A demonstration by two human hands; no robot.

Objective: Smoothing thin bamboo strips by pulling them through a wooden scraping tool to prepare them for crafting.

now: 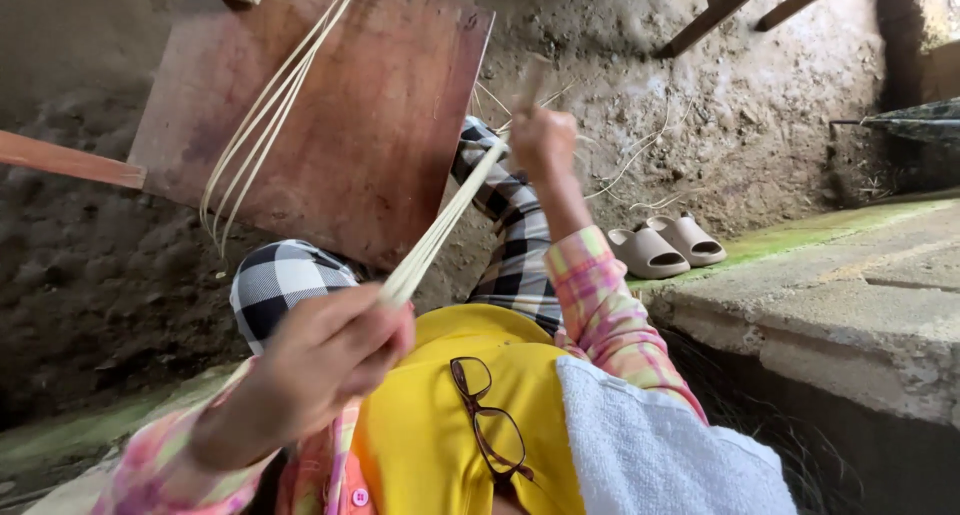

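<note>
Folded glasses [490, 425] hang at the neck of a yellow shirt [440, 445], closest to the lens, with a white towel [650, 445] draped just right of them. Above the glasses, the left hand [325, 360] is clenched around one end of a bundle of pale cane strips [440, 230]. From that fist the strips run up and to the right to the right hand [543, 140], which grips their far end beside what looks like a wooden handle; whether it is a blade I cannot tell. More loose strips [265, 115] curve over a reddish wooden board [330, 115] that lies beyond the bundle, partly resting over knees in black-and-white checked cloth [280, 280].

Judging from how taut and thin the bundle looks, the likeliest trouble is a strip splitting or snapping if the two hands pull unevenly. A sharp split edge could also slide through the left fist and cut the palm. Loose strips on the board may catch under the bundle and tangle. Right of the bundle, a pair of beige sandals [665, 245] sits by a mossy concrete ledge [830, 285], well apart from the work
</note>
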